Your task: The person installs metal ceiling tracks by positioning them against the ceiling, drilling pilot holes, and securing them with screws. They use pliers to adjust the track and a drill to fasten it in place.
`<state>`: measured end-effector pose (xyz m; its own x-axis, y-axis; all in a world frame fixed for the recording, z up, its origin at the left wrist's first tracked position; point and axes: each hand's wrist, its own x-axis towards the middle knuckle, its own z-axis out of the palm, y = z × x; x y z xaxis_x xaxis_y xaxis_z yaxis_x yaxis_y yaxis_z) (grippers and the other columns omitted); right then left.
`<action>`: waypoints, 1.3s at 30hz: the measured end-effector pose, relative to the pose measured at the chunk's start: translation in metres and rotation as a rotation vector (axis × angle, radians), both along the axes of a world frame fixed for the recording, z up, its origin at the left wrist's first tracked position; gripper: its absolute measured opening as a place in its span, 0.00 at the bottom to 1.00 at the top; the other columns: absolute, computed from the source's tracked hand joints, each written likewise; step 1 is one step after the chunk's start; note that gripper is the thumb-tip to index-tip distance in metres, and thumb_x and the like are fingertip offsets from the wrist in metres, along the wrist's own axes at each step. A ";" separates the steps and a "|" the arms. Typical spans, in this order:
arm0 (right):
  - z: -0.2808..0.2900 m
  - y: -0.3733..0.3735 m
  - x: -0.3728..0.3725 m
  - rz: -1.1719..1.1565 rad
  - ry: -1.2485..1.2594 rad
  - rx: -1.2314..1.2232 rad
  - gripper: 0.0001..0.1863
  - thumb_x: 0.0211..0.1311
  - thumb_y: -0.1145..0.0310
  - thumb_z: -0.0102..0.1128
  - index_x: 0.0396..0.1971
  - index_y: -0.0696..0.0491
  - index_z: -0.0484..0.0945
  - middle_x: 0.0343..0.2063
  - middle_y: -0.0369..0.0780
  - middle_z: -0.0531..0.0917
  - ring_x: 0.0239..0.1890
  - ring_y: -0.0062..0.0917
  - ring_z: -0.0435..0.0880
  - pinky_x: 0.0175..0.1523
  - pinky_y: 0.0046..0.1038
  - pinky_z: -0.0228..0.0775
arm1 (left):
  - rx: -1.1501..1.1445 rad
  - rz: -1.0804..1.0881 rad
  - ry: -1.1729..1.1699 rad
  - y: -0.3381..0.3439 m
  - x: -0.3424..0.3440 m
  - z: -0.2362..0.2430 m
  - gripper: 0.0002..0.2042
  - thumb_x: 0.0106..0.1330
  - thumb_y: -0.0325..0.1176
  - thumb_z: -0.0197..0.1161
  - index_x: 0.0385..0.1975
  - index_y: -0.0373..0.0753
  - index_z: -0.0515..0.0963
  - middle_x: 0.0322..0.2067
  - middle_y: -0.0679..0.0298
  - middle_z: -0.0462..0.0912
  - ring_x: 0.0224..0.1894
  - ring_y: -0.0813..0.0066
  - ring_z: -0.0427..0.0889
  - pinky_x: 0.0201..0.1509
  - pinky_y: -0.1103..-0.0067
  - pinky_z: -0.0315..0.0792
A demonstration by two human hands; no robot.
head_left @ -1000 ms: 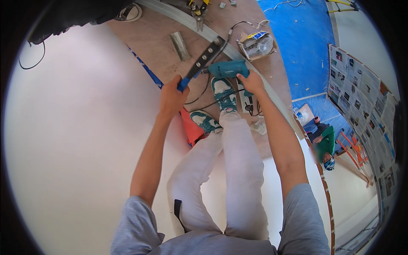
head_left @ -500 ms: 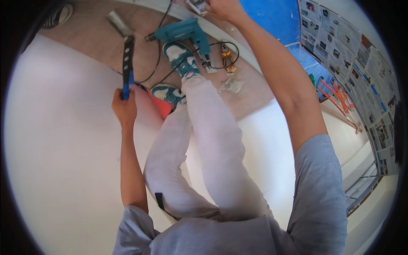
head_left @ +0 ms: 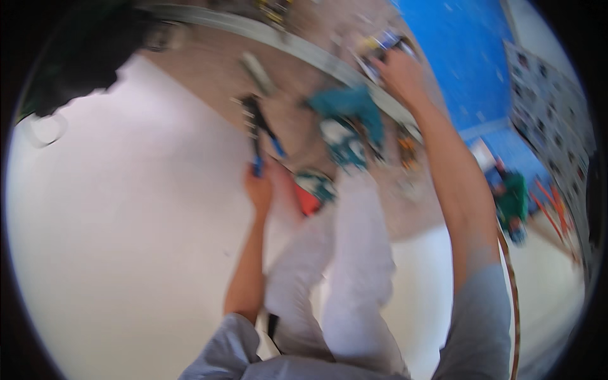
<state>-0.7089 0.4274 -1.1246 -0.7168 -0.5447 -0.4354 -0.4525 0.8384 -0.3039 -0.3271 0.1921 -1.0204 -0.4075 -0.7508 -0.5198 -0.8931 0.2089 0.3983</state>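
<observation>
The picture is blurred by motion. My left hand is closed on one blue grip of a hand riveter, whose black arm carries a row of silver dots; its two handles stand apart. At the upper right my right hand reaches to a small whitish, blue and yellow container or packet; its fingers are too smeared to read. Between the hands, a teal power drill lies beside my green-and-white shoe. Orange-and-black pliers lie to the drill's right.
A metallic tube-like piece lies on the brown floor covering. A pale raised edge crosses behind the drill. A red thing is by my other shoe. A person in green is at right, near orange-red frames. A dark shape fills the upper left.
The view has swung, shifting the scene right and down. The riveter's handles have spread apart. My right hand stays by the container or packet. The person in green and the dark shape have come into view.
</observation>
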 end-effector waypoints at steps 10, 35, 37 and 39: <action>0.043 -0.029 0.025 -0.201 0.156 0.223 0.18 0.65 0.55 0.64 0.47 0.51 0.82 0.43 0.41 0.82 0.54 0.37 0.78 0.57 0.50 0.63 | 0.148 0.196 0.010 0.007 -0.024 0.031 0.17 0.68 0.41 0.69 0.25 0.36 0.73 0.17 0.70 0.70 0.21 0.82 0.68 0.25 0.77 0.63; 0.038 -0.013 -0.002 -0.673 0.037 -0.342 0.09 0.61 0.66 0.69 0.30 0.56 0.83 0.27 0.42 0.87 0.32 0.34 0.87 0.39 0.36 0.76 | 0.177 0.226 0.084 0.012 -0.026 0.051 0.16 0.68 0.38 0.67 0.26 0.31 0.74 0.19 0.60 0.76 0.24 0.73 0.73 0.31 0.71 0.68; 0.048 -0.021 -0.005 -0.774 0.043 -0.471 0.09 0.63 0.67 0.67 0.30 0.57 0.81 0.26 0.41 0.87 0.30 0.30 0.87 0.37 0.34 0.76 | 0.173 0.200 0.081 0.013 -0.023 0.058 0.16 0.68 0.38 0.67 0.26 0.31 0.75 0.19 0.60 0.76 0.25 0.72 0.74 0.31 0.71 0.68; 0.071 -0.029 0.004 -0.839 0.016 -0.601 0.08 0.65 0.68 0.65 0.31 0.58 0.79 0.25 0.41 0.86 0.28 0.27 0.87 0.36 0.32 0.76 | 0.181 0.187 0.090 0.018 -0.018 0.074 0.15 0.69 0.37 0.66 0.28 0.32 0.75 0.21 0.60 0.77 0.26 0.72 0.74 0.33 0.71 0.69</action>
<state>-0.7046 0.3985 -1.0535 -0.9697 0.0088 -0.2439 0.2007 0.5977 -0.7762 -0.3454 0.2101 -0.9468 -0.3212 -0.7154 -0.6205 -0.8687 -0.0383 0.4938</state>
